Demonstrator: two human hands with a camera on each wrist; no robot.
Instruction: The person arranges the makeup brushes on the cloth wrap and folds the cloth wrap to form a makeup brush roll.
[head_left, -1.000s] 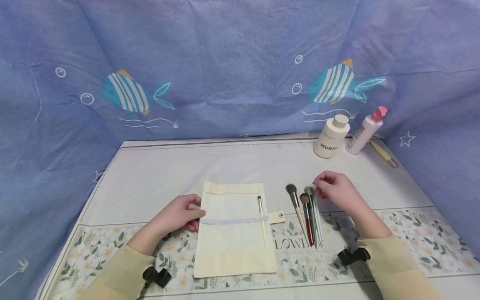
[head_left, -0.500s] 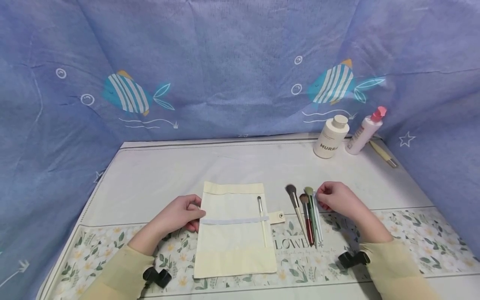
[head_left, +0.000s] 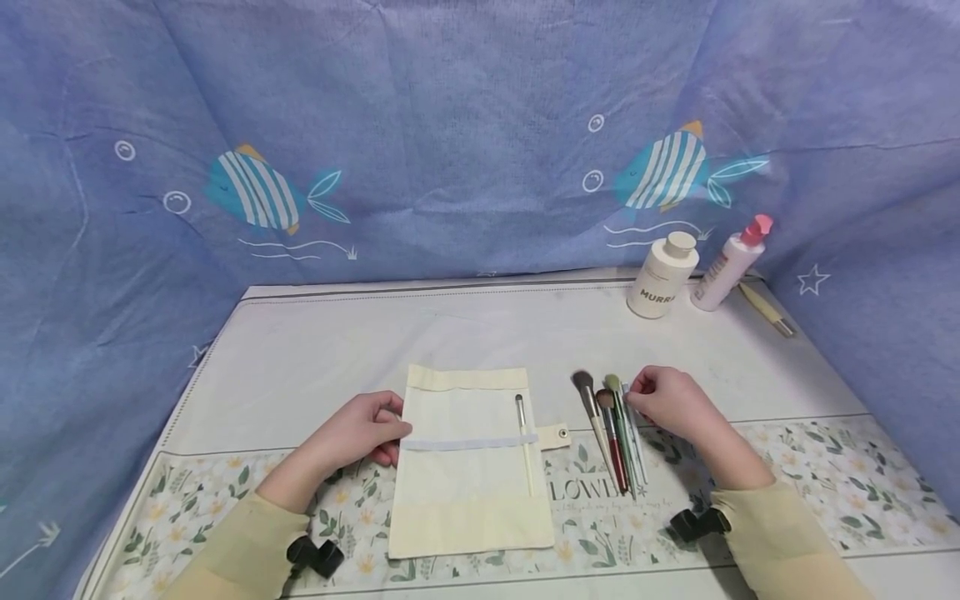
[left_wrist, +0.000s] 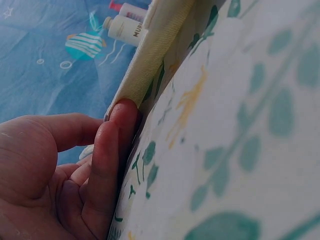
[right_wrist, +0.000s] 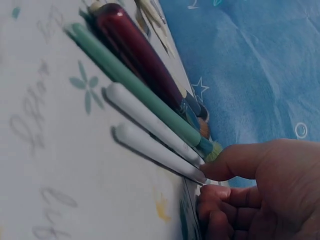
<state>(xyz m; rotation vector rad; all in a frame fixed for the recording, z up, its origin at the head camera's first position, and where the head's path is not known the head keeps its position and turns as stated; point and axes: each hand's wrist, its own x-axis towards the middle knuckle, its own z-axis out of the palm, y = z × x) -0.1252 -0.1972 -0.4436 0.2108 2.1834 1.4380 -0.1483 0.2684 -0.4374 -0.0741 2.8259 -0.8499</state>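
A cream cloth brush roll (head_left: 461, 475) lies unfolded mid-table, one makeup brush (head_left: 527, 458) tucked under its elastic band. At its left edge, my left hand (head_left: 367, 429) pinches the fabric between thumb and fingers, as the left wrist view shows close up. My right hand (head_left: 671, 404) is at the bristle end of two white-handled makeup brushes (right_wrist: 155, 152), thumb and forefinger pinching the nearer one; its tip is hidden by the fingers. Beside them lie a green brush (right_wrist: 135, 90), a red-handled brush (right_wrist: 142, 55) and a dark-bristled brush (head_left: 592, 408) with a pale handle.
A white bottle (head_left: 660, 279) and a pink-topped pump bottle (head_left: 727, 271) stand at the back right. Behind them a pale-handled tool (head_left: 767, 308) lies near the blue fish-print curtain (head_left: 465, 150). A snap strap (head_left: 555, 435) sticks out from the roll towards the brushes.
My right hand has come down and then left to the white brushes. The green and red brushes have shifted slightly left at their bristle ends. My left hand stays at the roll's edge.
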